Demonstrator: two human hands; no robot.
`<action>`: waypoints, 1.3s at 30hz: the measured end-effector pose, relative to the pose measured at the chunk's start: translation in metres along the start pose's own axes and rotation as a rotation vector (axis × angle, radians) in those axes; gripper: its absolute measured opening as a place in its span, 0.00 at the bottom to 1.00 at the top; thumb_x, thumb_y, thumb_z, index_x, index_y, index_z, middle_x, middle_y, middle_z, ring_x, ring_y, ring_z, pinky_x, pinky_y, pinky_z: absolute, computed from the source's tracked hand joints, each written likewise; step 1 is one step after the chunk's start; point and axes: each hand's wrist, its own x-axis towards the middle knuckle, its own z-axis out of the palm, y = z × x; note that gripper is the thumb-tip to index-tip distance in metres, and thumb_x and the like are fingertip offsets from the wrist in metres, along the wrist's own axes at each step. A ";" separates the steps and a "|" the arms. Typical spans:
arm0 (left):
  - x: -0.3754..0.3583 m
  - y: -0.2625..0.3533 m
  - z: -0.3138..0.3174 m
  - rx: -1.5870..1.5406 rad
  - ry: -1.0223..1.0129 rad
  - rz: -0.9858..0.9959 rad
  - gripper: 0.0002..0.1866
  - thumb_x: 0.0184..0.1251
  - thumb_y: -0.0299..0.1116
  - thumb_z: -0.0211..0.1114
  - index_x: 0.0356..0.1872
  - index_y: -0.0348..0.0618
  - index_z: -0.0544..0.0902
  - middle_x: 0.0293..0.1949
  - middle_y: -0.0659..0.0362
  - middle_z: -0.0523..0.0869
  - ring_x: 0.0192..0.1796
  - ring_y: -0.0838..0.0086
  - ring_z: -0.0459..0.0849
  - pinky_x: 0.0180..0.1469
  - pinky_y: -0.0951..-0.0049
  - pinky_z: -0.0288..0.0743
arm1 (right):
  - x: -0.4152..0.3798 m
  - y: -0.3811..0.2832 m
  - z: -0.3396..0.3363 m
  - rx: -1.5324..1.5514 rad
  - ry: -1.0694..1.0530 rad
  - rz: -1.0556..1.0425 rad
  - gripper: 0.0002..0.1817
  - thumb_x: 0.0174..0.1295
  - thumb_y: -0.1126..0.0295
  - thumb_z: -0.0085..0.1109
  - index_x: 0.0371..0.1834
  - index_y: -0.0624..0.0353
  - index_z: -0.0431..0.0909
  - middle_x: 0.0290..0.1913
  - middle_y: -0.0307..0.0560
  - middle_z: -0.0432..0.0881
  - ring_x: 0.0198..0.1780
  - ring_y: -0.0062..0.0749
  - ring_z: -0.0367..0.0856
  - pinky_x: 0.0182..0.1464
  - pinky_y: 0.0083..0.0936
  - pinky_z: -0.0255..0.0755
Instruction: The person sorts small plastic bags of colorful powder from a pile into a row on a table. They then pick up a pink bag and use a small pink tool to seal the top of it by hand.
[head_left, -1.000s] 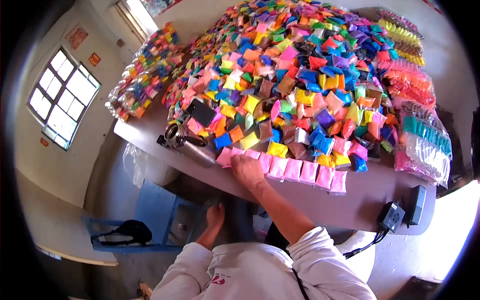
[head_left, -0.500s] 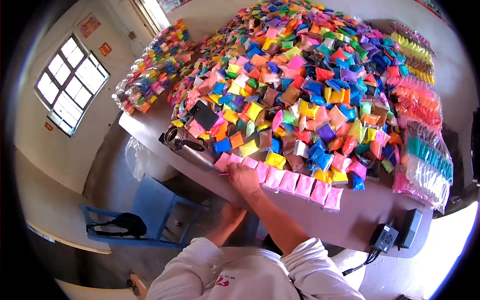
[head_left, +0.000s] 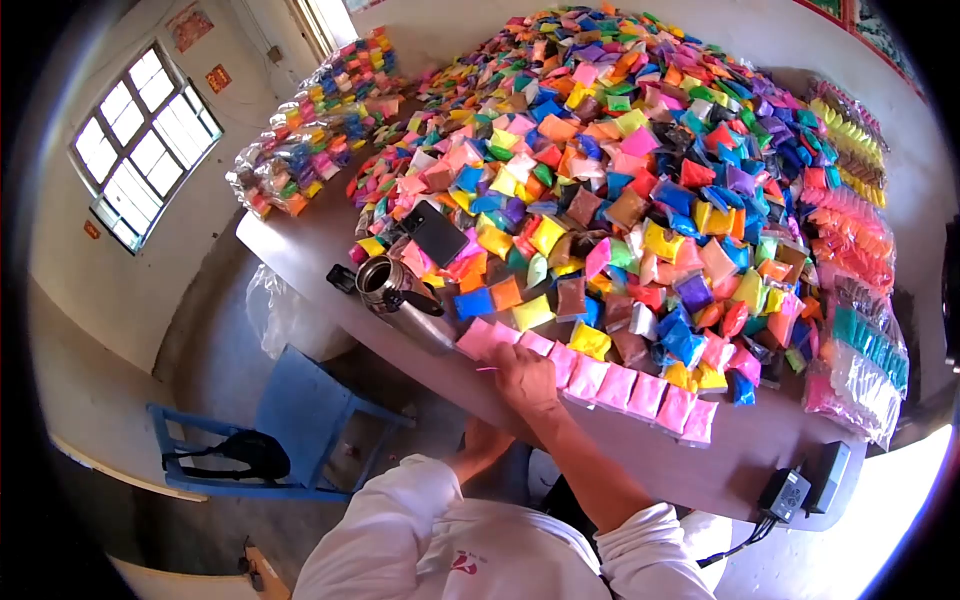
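Observation:
A row of pink packets lies along the near edge of the table, its pieces side by side. My right hand is over the left part of this row, fingers curled and closed. A thin pink strip sticks out from the left side of its fingers; what it belongs to is not clear. Lower down, my left hand is just off the table edge, partly behind my right forearm. Its fingers are hidden, so what it holds cannot be seen.
A huge heap of colourful packets covers the table. An uncapped steel flask and a black phone sit at its left. Bundled packets line the right side, near black power adapters. A blue chair stands left.
The view has shifted, so the table appears lower and further right. My right hand has edged slightly right along the pink row. My left hand is now more hidden behind my right forearm.

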 end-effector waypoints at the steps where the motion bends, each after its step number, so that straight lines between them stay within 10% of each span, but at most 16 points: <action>1: -0.001 -0.005 -0.009 0.049 0.023 0.027 0.17 0.64 0.44 0.58 0.49 0.47 0.79 0.47 0.51 0.82 0.53 0.59 0.79 0.54 0.60 0.71 | 0.000 -0.001 -0.001 -0.013 0.002 -0.013 0.09 0.50 0.71 0.58 0.35 0.54 0.73 0.27 0.47 0.78 0.30 0.46 0.81 0.30 0.38 0.76; 13: -0.023 -0.078 0.016 -0.058 0.028 -0.128 0.13 0.60 0.41 0.61 0.26 0.43 0.85 0.27 0.50 0.86 0.27 0.56 0.85 0.32 0.60 0.77 | 0.024 -0.021 -0.006 0.036 0.016 0.031 0.18 0.50 0.80 0.56 0.48 0.61 0.74 0.37 0.55 0.77 0.37 0.52 0.79 0.35 0.39 0.75; 22: -0.023 -0.086 0.022 -0.255 0.158 -0.054 0.08 0.49 0.36 0.69 0.22 0.43 0.82 0.24 0.52 0.84 0.27 0.56 0.84 0.32 0.58 0.77 | 0.229 0.075 0.002 -0.213 0.375 -0.191 0.08 0.56 0.72 0.59 0.39 0.57 0.77 0.29 0.59 0.79 0.35 0.58 0.79 0.36 0.46 0.73; 29: -0.023 -0.102 0.026 -0.286 0.138 -0.045 0.08 0.47 0.34 0.70 0.25 0.43 0.83 0.23 0.53 0.82 0.29 0.55 0.82 0.32 0.59 0.75 | 0.344 0.103 -0.005 -0.451 0.146 0.213 0.11 0.61 0.65 0.54 0.45 0.53 0.78 0.44 0.52 0.83 0.47 0.51 0.80 0.48 0.43 0.74; 39: -0.024 -0.116 0.039 -0.399 0.015 -0.169 0.09 0.46 0.37 0.68 0.28 0.46 0.83 0.30 0.53 0.84 0.36 0.51 0.82 0.38 0.53 0.75 | 0.395 0.141 0.019 -0.435 0.180 0.142 0.17 0.59 0.71 0.48 0.51 0.48 0.80 0.49 0.49 0.82 0.52 0.47 0.79 0.54 0.38 0.72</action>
